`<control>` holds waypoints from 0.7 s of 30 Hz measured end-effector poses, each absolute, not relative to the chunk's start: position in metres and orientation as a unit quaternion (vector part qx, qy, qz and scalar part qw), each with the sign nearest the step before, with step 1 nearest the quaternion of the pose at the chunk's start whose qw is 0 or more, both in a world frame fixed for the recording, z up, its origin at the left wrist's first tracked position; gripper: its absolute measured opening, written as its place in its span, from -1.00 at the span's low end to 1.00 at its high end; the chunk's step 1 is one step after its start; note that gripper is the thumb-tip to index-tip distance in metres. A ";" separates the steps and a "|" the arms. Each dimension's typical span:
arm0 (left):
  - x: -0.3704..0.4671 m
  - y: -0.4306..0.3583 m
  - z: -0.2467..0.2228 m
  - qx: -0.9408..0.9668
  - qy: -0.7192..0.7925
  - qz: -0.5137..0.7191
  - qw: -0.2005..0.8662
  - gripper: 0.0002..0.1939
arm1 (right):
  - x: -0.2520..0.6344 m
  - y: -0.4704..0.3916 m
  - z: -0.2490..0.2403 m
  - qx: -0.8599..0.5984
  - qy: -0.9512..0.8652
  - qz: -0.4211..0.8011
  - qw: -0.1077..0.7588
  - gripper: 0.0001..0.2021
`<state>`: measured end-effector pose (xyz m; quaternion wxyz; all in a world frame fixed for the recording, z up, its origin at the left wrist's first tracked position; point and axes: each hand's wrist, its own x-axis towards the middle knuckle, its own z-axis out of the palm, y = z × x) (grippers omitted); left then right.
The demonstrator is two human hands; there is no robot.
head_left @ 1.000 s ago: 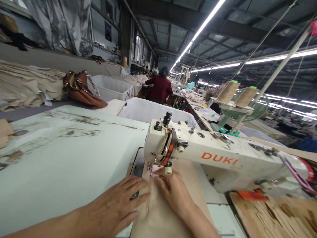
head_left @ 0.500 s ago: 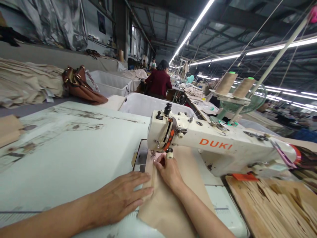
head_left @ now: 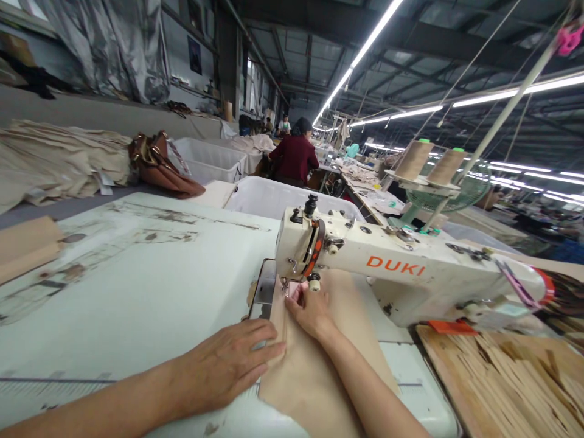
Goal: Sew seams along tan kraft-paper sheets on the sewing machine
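A beige fabric piece (head_left: 314, 383) lies under the needle area of the white sewing machine (head_left: 347, 243) marked DUKI. My left hand (head_left: 232, 362) rests flat with its fingers apart, the fingertips on the fabric's left edge. Close to the presser foot (head_left: 285, 287), my right hand (head_left: 311, 309) has its thumb and fingers bent together on the fabric; whatever lies between the fingertips is too small to make out. The fabric runs on behind my right hand, beneath the machine arm.
Wooden board (head_left: 429, 347) with beige strips at right; brown bag (head_left: 164, 173) and fabric stack (head_left: 64, 161) at back left. White bin (head_left: 260, 194) behind the machine. Thread cones (head_left: 413, 159) stand above it. A person in dark red (head_left: 294, 159) sits farther back.
The view has shifted slightly, so the table's left side shows a little more. Both hands keep nearly the same place on the fabric.
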<state>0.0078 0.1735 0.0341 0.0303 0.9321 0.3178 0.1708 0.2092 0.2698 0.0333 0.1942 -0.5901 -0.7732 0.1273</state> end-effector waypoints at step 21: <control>0.001 0.167 0.030 0.924 0.322 0.205 -0.011 -0.54 | 0.234 0.211 0.026 -0.441 -0.875 0.042 0.193 -0.61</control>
